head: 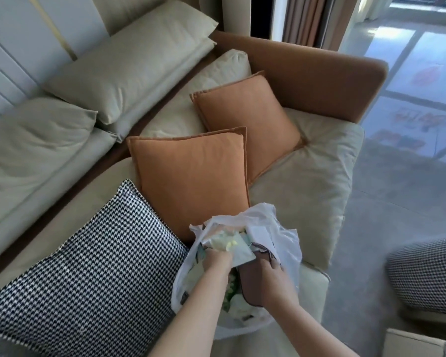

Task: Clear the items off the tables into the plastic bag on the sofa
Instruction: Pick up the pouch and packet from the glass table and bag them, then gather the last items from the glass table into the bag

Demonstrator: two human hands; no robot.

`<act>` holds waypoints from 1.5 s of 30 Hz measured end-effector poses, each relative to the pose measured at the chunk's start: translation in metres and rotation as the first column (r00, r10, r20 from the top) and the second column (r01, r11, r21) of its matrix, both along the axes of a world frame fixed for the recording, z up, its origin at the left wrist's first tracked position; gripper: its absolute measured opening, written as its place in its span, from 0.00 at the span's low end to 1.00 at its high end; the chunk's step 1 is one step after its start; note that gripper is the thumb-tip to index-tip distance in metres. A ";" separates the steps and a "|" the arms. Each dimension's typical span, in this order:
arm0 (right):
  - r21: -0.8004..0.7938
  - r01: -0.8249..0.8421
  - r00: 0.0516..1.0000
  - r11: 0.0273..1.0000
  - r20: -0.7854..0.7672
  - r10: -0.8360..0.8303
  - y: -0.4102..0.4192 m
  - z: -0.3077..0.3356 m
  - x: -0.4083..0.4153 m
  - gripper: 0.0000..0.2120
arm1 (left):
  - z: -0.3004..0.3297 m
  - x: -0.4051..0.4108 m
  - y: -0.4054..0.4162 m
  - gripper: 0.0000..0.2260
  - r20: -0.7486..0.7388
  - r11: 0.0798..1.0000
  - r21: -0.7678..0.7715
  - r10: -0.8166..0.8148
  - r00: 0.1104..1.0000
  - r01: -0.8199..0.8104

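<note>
With 2 hands in the plastic bag (281,243) on the sofa (307,181), left hand (216,261) gripping a pale packet (232,247), right hand (271,276) holding a brown flat item (252,282): push both deep, then release, keeping the mouth wide.

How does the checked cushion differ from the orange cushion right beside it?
The checked cushion has a black-and-white houndstooth weave; the orange cushion is plain, with a flat stitched border. The checked cushion lies nearer the camera; the orange one overlaps a second orange cushion. Both are square and sit on the sofa.
</note>
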State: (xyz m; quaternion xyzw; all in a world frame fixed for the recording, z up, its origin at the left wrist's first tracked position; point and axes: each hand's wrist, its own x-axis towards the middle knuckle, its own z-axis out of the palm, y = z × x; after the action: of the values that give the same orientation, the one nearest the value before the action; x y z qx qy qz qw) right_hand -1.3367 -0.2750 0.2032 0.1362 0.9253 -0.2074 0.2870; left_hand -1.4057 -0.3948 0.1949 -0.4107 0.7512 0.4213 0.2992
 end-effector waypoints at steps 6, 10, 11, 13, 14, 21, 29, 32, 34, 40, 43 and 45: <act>0.039 -0.062 0.996 0.997 -0.067 0.064 0.024 0.020 0.004 0.20 | 0.025 0.026 0.003 0.10 0.011 0.992 0.107 0.062 0.998 -0.063; -0.050 0.046 0.992 0.998 -0.118 -0.052 0.055 0.036 0.015 0.14 | 0.049 0.050 0.026 0.16 -0.046 0.992 0.106 -0.064 0.997 0.069; -0.061 0.065 0.989 0.996 -0.128 -0.073 0.064 0.039 0.019 0.14 | 0.056 0.057 0.036 0.17 -0.058 0.985 0.127 -0.110 0.992 0.116; -0.082 0.111 0.983 0.990 -0.136 -0.122 0.085 0.045 0.028 0.16 | 0.067 0.071 0.058 0.13 -0.098 0.964 0.157 -0.199 0.975 0.213; -0.096 0.137 0.979 0.986 -0.139 -0.150 0.096 0.047 0.034 0.17 | 0.072 0.079 0.069 0.07 -0.117 0.948 0.151 -0.265 0.957 0.281; -0.086 0.265 0.942 0.960 -0.188 -0.277 0.191 0.047 0.085 0.12 | 0.075 0.116 0.170 0.09 -0.161 0.783 0.033 -0.609 0.776 0.621; -0.015 0.496 0.851 0.868 -0.188 -0.490 0.335 0.038 0.174 0.14 | 0.062 0.164 0.324 0.14 -0.138 0.486 -0.069 -0.870 0.474 0.871; 0.008 0.595 0.792 0.803 -0.173 -0.585 0.394 0.036 0.214 0.13 | 0.058 0.186 0.387 0.14 -0.156 0.369 -0.080 -0.922 0.354 0.926; 0.010 0.676 0.727 0.737 -0.176 -0.664 0.430 0.036 0.242 0.11 | 0.058 0.202 0.427 0.14 -0.159 0.293 -0.085 -0.947 0.277 0.952; -0.004 0.828 0.551 0.561 -0.180 -0.815 0.516 0.034 0.313 0.12 | 0.052 0.247 0.525 0.14 -0.172 0.142 -0.094 -0.977 0.124 0.985; -0.028 0.887 0.449 0.460 -0.170 -0.877 0.546 0.031 0.340 0.12 | 0.047 0.265 0.562 0.14 -0.169 0.087 -0.082 -0.983 0.072 0.993; -0.037 0.916 0.389 0.399 -0.163 -0.907 0.563 0.028 0.354 0.12 | 0.043 0.273 0.583 0.15 -0.163 0.047 -0.084 -0.986 0.033 0.995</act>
State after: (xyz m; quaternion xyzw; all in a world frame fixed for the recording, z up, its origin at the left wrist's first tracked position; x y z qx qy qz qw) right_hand -0.9828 0.2885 0.2313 0.6120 0.7247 -0.3130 0.0487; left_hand -1.1323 0.1884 0.2378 0.2682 0.8381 0.1524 0.4500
